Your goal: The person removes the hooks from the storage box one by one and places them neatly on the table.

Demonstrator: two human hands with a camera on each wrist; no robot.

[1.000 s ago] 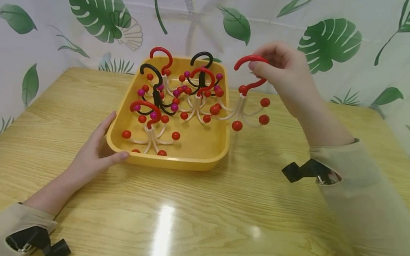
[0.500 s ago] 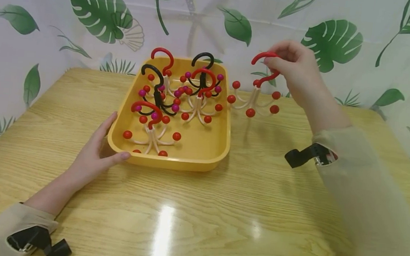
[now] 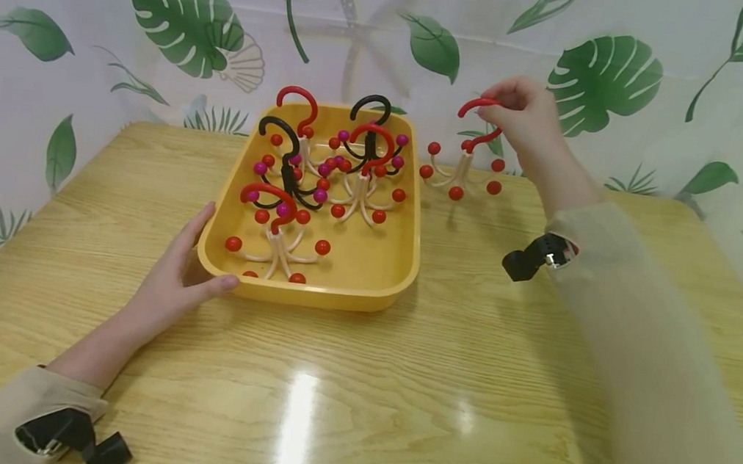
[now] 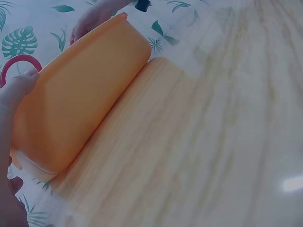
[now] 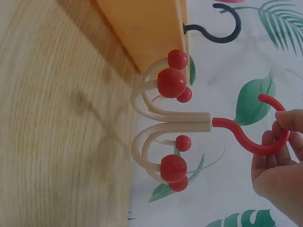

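My right hand (image 3: 528,122) pinches the red hook of a cream-armed hanger (image 3: 462,170) with red balls, held upright just right of the yellow tray (image 3: 368,268). In the right wrist view the right hand (image 5: 279,165) has thumb and fingers round the red hook (image 5: 246,142), and the balls hang above the table. My left hand (image 3: 171,281) rests at the tray's near left corner, thumb on the rim and fingers along the side. Inside the tray stand several hangers: red-hooked cream ones (image 3: 363,187) and two black ones (image 3: 288,177) with magenta balls.
The wooden table (image 3: 397,396) extends in front of the tray and to both sides. Behind it hangs a white cloth (image 3: 489,21) with green leaf prints. Black straps (image 3: 534,256) show at both sleeves.
My right hand has moved right with the held hanger, away from over the tray's right rim, and then settled slightly lower. The left hand keeps its place on the tray.
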